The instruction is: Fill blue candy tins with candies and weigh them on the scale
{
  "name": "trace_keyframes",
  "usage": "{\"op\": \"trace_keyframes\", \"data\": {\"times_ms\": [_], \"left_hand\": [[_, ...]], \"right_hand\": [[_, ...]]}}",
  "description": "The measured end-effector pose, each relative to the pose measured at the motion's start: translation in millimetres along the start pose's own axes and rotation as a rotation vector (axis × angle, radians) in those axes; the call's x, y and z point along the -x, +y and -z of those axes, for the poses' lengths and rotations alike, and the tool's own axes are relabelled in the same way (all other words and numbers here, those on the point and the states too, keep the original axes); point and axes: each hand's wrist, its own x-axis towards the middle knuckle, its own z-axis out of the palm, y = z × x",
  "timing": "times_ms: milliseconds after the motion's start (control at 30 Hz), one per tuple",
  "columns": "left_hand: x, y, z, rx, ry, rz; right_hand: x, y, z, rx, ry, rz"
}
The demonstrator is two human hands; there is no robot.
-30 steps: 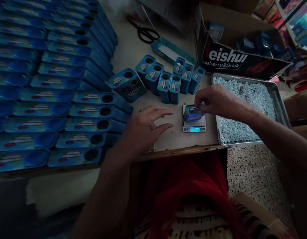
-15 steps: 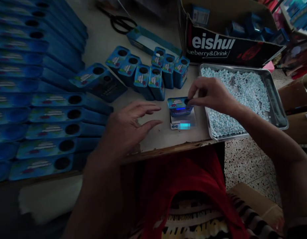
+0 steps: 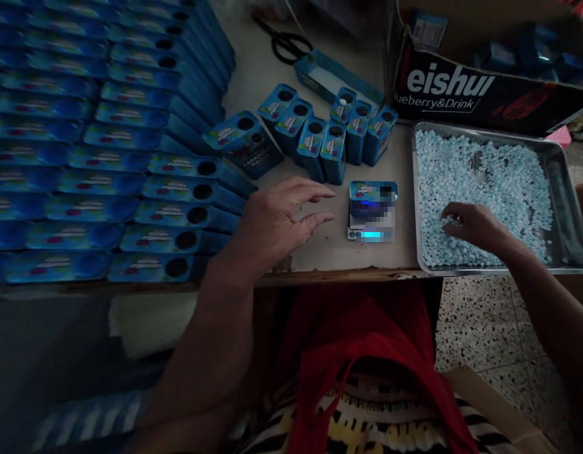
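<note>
My left hand hovers over the table, thumb and fingers apart, with nothing between them. To its right a small digital scale with a lit display carries a small blue tin; part of both is pixelated. In the metal tray, my right hand has its fingers curled down at the small pale blue and white candies. A few candies show between thumb and fingertips. Several blue tins with round holes in their tops stand behind the scale, and a bigger blue tin leans beside them.
Rows of larger blue tins fill the left side. Behind the small tins lie black scissors and a long, open blue box. A black printed carton holding blue tins stands behind the tray. The table's front edge is worn.
My right hand has left the tin on the scale and moved right, down into the candies in the tray. My left hand keeps its open pose near the scale. The view has shifted.
</note>
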Motion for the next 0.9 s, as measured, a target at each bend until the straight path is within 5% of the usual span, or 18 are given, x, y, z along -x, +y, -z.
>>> {"op": "trace_keyframes", "data": {"times_ms": [133,267,567,900], "left_hand": [[5.5,2.5,5.8,-0.02,0.004,0.069],[4.4,-1.5,0.5,-0.01,0.002,0.068],[2.3,-13.6,-2.2,0.018,-0.041,0.08],[7.3,-21.9,2.9,0.066,-0.049,0.095]], "right_hand": [[-18.1,-8.2,14.8,-0.506,-0.139,-0.096],[-24.6,-34.1,25.4,-0.755,-0.126,-0.039],[-49.5,-138.9,55.6,-0.274,-0.069,0.404],[-69.5,-155.1,52.7,-0.156,-0.14,0.439]]}}
